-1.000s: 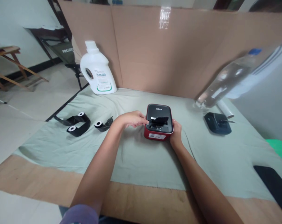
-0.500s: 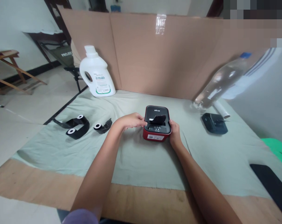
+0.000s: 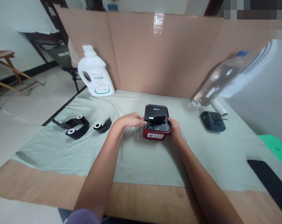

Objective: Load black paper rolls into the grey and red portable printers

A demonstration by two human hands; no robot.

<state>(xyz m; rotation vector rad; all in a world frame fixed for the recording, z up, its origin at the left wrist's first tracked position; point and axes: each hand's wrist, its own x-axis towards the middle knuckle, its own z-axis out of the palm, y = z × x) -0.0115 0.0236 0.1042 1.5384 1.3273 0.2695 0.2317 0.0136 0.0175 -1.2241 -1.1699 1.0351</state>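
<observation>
Head view. A red-and-black device [image 3: 157,126] sits at the centre of a pale green cloth [image 3: 143,166] covering most of the table, label side facing the person. A black strip [image 3: 159,119] projects from the slot across its top.

Left hand [image 3: 133,120]: fingers bunched together, tips touching the device's left upper edge; from where I stand, I cannot tell whether they clamp it. Right hand [image 3: 175,128]: set against the right side, thumb at the upper edge, remaining fingers mostly hidden; their closure cannot be determined.

Left of the hands: two black rolls [image 3: 84,132] with white cores, joined by one band; beside them, a single roll [image 3: 104,126] with a loose end. Behind: a white jug [image 3: 96,74] near a cardboard panel [image 3: 141,53]. Right: a dark, low object [image 3: 212,121] and a clear bottle [image 3: 216,81], blue-capped.
</observation>
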